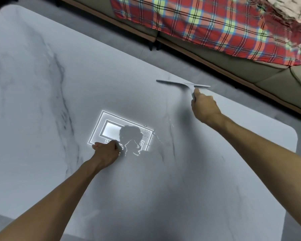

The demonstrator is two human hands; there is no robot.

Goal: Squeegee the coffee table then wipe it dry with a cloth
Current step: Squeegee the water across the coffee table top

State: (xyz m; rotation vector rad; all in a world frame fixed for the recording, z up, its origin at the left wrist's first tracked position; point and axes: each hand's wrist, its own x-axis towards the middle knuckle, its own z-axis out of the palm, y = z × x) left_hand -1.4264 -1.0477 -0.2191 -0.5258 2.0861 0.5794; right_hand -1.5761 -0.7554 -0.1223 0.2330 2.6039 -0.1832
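Note:
A glossy white marble coffee table with grey veins fills most of the view. My right hand grips the handle of a grey squeegee, index finger laid along it. Its blade lies flat on the tabletop near the far edge. My left hand rests on the table at the middle, fingers curled under and holding nothing I can see. Water droplets and thin streaks sit on the surface between my two hands. No cloth is in view.
A ceiling light reflection glares on the tabletop beside my left hand. Beyond the far edge stands a sofa with a red plaid blanket draped over it. Grey floor runs between table and sofa.

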